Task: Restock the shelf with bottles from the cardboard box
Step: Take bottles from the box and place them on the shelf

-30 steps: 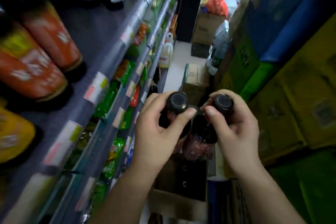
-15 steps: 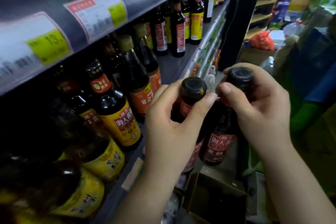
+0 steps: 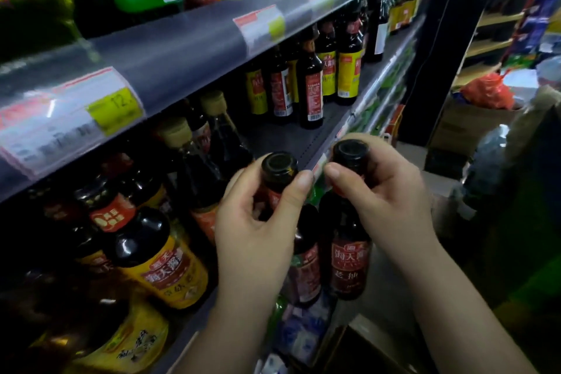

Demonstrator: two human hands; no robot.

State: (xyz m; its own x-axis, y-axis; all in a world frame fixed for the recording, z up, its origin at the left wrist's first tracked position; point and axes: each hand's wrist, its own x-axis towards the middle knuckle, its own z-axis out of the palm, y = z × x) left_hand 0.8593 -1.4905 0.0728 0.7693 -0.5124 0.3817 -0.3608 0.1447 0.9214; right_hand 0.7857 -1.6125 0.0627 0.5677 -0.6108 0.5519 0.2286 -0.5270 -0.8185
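Both hands carry a bottle by the neck alone. The left hand [image 3: 258, 231] has thumb and fingers curled round the neck of the left bottle [image 3: 300, 255] just under its black cap; the right hand [image 3: 385, 191] pinches the right bottle [image 3: 347, 258] the same way. The two bottles hang side by side, close enough to be touching or nearly so, in front of the shelf's [image 3: 303, 140] edge and above the cardboard box [image 3: 358, 346] at the bottom of the view. With so high a grip each bottle can swing, so they may knock together. The bare patch of shelf lies between standing bottles [image 3: 312, 91]; a careless push inward could topple one, or catch the front lip.
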